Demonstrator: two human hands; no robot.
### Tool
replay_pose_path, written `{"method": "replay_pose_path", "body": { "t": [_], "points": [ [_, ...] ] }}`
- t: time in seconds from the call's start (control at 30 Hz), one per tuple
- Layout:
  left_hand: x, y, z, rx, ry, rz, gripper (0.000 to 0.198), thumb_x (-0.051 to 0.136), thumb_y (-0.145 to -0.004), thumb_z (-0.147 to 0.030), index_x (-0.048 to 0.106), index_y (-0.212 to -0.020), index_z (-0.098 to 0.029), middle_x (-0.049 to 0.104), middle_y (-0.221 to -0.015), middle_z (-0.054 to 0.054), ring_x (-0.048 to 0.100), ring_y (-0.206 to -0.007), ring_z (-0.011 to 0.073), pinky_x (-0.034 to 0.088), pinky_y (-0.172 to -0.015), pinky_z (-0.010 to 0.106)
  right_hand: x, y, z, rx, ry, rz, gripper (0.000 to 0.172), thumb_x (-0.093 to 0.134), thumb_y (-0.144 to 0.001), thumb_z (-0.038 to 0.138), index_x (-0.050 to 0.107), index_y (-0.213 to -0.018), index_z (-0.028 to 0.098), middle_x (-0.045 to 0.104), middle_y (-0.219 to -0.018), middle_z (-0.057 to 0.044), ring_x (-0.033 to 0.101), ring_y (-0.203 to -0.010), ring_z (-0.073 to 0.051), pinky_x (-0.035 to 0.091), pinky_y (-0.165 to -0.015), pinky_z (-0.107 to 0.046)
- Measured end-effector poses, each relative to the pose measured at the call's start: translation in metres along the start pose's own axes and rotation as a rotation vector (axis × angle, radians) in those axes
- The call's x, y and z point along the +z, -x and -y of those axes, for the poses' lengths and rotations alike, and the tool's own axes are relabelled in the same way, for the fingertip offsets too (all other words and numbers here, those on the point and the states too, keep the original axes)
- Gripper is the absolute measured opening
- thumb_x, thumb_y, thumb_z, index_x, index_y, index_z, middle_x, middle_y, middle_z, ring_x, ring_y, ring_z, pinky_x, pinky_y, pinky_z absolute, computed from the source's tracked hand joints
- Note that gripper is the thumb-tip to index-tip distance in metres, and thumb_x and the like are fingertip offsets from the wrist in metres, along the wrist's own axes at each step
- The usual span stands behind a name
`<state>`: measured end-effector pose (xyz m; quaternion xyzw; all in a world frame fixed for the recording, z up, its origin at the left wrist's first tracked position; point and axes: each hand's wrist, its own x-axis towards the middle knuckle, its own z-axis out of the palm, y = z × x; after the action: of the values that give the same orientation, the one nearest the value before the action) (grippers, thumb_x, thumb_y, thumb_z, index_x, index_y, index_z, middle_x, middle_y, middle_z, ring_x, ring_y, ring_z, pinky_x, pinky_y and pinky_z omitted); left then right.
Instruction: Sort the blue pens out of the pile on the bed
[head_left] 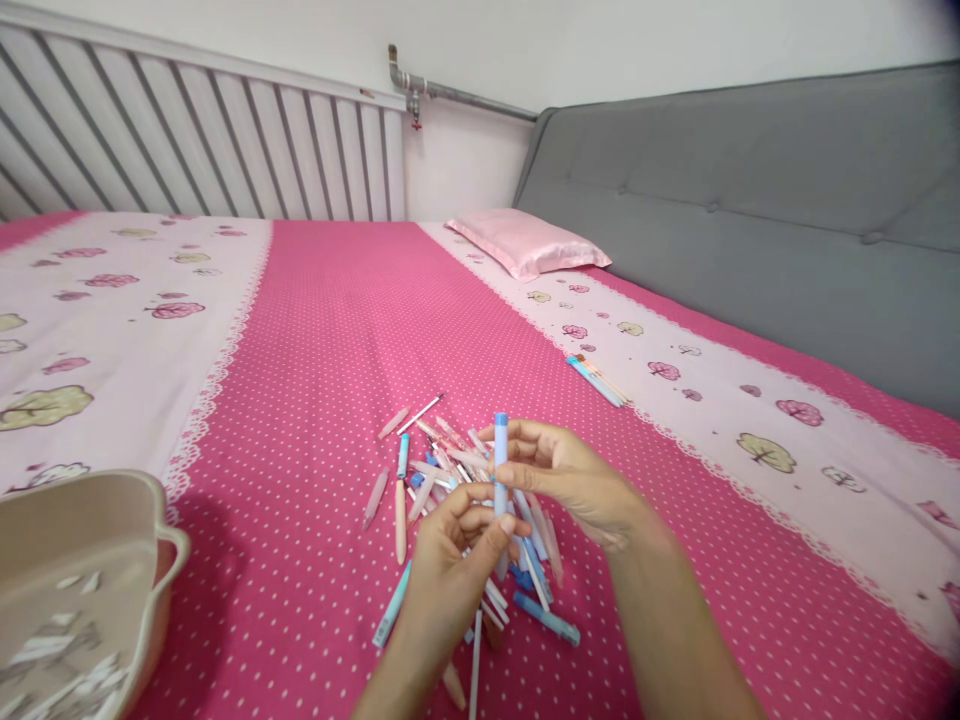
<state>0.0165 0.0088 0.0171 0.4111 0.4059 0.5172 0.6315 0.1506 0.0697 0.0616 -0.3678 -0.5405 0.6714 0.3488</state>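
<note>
Upright between my hands is a light-blue pen (501,450) with a darker blue top end. My left hand (465,540) pinches its lower part between thumb and fingers. Higher up, my right hand (570,475) grips the same pen with thumb and fingertips. Beneath both hands lies a loose pile of pen parts (450,462): pink, peach and blue barrels, thin white refills and small blue pieces. A turquoise pen barrel (393,605) rests left of my left wrist, and a blue pen barrel (547,618) lies below my right hand. My hands hide part of the pile.
A beige basin (161,590) with white scraps inside stands at the lower left. Several finished-looking pens (596,380) lie together to the right on the pink dotted bedspread (337,330). Farther back are a pink pillow (529,242), a grey headboard (720,200) and a white radiator (202,130).
</note>
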Motion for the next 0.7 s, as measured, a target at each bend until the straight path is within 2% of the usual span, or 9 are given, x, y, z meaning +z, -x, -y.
{"method": "replay_pose_path", "body": {
  "t": [0.13,0.23,0.33,0.43,0.53,0.7],
  "points": [
    [-0.0016,0.0015,-0.0027,-0.005,0.073,0.07,0.024,0.057,-0.081,-0.032,0.057,-0.097,-0.015,0.068,-0.081,0.006,0.057,-0.059,0.0104,0.045,-0.065,0.025,-0.0032,0.0014,0.0008,0.018,-0.083,0.182,0.04,0.064,-0.077,0.028,0.056,-0.115,0.021,0.064,-0.095,-0.005,0.06,-0.079,-0.012,0.048,-0.068,-0.025],
    [-0.0015,0.003,-0.005,-0.019,0.123,0.123,0.025,0.051,-0.084,-0.032,0.057,-0.101,-0.014,0.068,-0.087,0.007,0.057,-0.06,0.0104,0.044,-0.065,0.025,-0.0046,0.0019,0.001,0.025,-0.119,0.226,0.04,0.064,-0.077,0.024,0.056,-0.117,0.021,0.065,-0.096,-0.005,0.06,-0.077,-0.01,0.047,-0.069,-0.023],
    [-0.0005,0.0041,-0.0055,-0.021,0.123,0.145,0.026,0.049,-0.086,-0.032,0.058,-0.101,-0.013,0.067,-0.091,0.009,0.059,-0.064,0.0115,0.044,-0.065,0.025,-0.0045,0.0018,0.0015,0.027,-0.122,0.206,0.043,0.066,-0.075,0.022,0.057,-0.117,0.02,0.066,-0.093,-0.005,0.061,-0.076,-0.01,0.048,-0.07,-0.022],
    [0.0,0.0033,-0.0041,-0.007,0.107,0.117,0.028,0.051,-0.085,-0.033,0.056,-0.105,-0.014,0.068,-0.089,0.008,0.059,-0.066,0.012,0.044,-0.069,0.026,-0.0042,0.0015,0.0013,0.034,-0.093,0.167,0.045,0.069,-0.073,0.024,0.057,-0.116,0.019,0.067,-0.09,-0.005,0.062,-0.074,-0.012,0.049,-0.066,-0.023],
    [0.0005,0.0006,-0.0022,0.001,0.078,0.039,0.03,0.06,-0.078,-0.033,0.056,-0.101,-0.014,0.068,-0.081,0.006,0.059,-0.065,0.0125,0.045,-0.067,0.025,-0.0037,0.0007,0.0001,0.04,-0.051,0.114,0.048,0.072,-0.068,0.027,0.058,-0.114,0.018,0.068,-0.086,-0.006,0.063,-0.07,-0.013,0.049,-0.061,-0.024],
    [0.0022,-0.0024,-0.0003,-0.008,0.018,-0.104,0.025,0.067,-0.071,-0.033,0.055,-0.08,-0.013,0.067,-0.071,0.004,0.059,-0.058,0.0129,0.047,-0.059,0.026,0.0022,-0.0016,-0.0017,0.029,0.047,-0.008,0.044,0.076,-0.062,0.027,0.062,-0.102,0.017,0.069,-0.084,-0.005,0.064,-0.076,-0.016,0.05,-0.069,-0.027]
  ]
}}
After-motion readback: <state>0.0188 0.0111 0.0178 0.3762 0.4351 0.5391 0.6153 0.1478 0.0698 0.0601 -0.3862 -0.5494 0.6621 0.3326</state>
